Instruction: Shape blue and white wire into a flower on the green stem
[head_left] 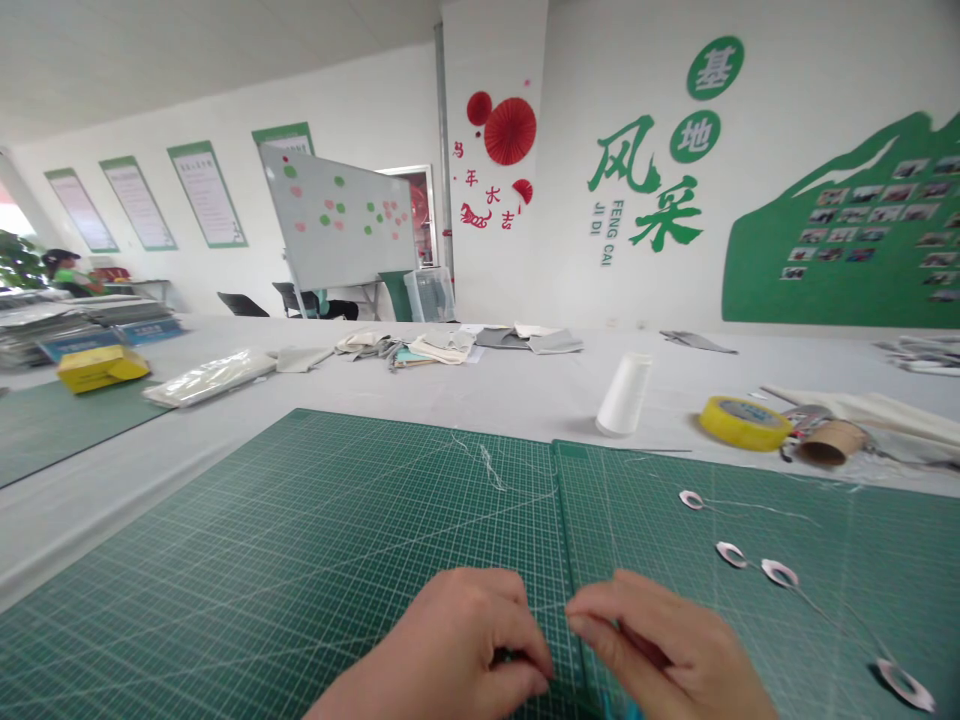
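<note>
Left hand [457, 640] and right hand [664, 640] low over a green cutting mat [300, 540], fingers nearly closed, both pinching a fine thread [551, 606] stretched between them; anything else in the left grip hidden. Small white rings [780, 573] on thread, lying on the mat right of the hands. Beyond, on the grey tabletop [480, 395], a white thread cone [624, 394], yellow tape roll [745, 423] and fabric scraps [442, 347]; farther off, a whiteboard [337, 215].

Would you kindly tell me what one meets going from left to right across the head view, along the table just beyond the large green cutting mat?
A yellow box → a clear plastic bag → pale fabric scraps → a white thread cone → a yellow tape roll → a cardboard tube.
</note>
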